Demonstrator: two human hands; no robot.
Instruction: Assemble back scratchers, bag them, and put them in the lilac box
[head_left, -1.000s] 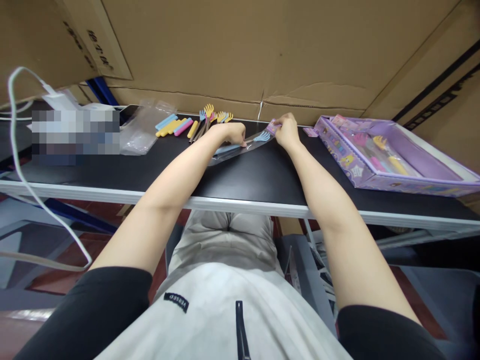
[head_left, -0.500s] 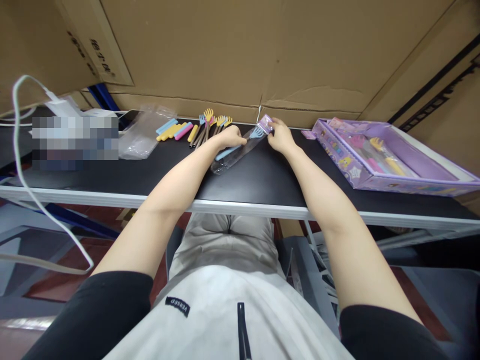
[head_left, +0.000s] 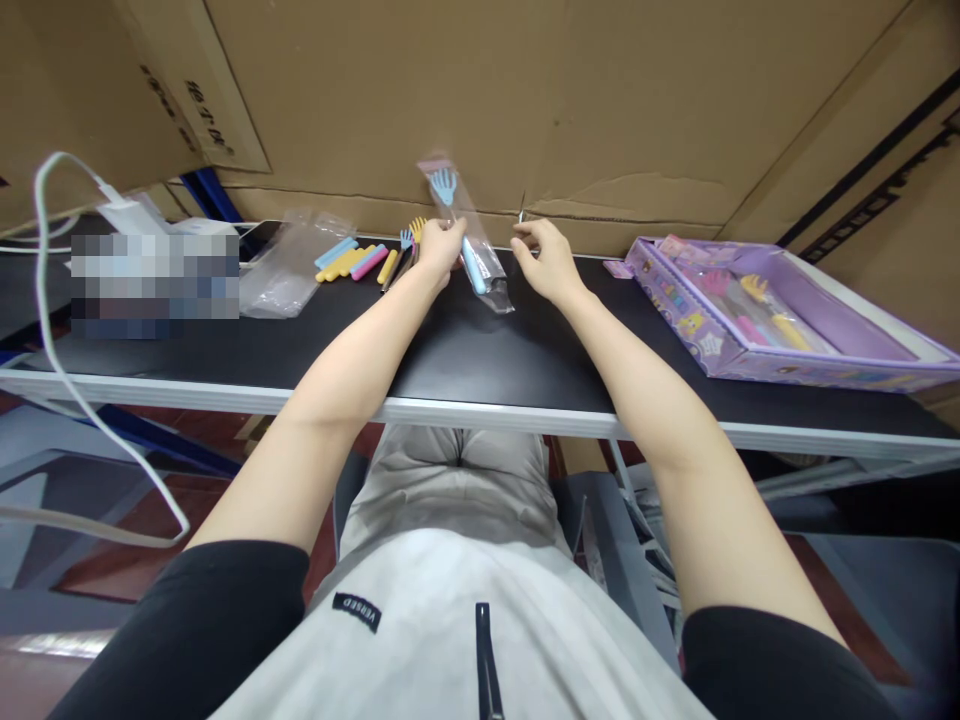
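Note:
My left hand [head_left: 439,246] pinches a clear plastic sleeve [head_left: 466,238] that holds a blue hand-shaped scratcher, and lifts it upright with its lower end near the black table [head_left: 480,350]. My right hand [head_left: 546,257] hovers just right of the sleeve with fingers curled and apart, holding nothing that I can see. Behind my left hand lie several loose scratchers [head_left: 411,247] with yellow and blue heads, beside several coloured handles [head_left: 348,257].
A purple display box [head_left: 757,310] with packed scratchers sits at the right. Empty clear bags [head_left: 289,265] lie at the back left. A white cable [head_left: 82,330] hangs off the left edge. Cardboard walls [head_left: 480,100] close the back.
The sleeve lay flat under both hands. My left hand has raised it upright, and my right hand has let go of its pink top end.

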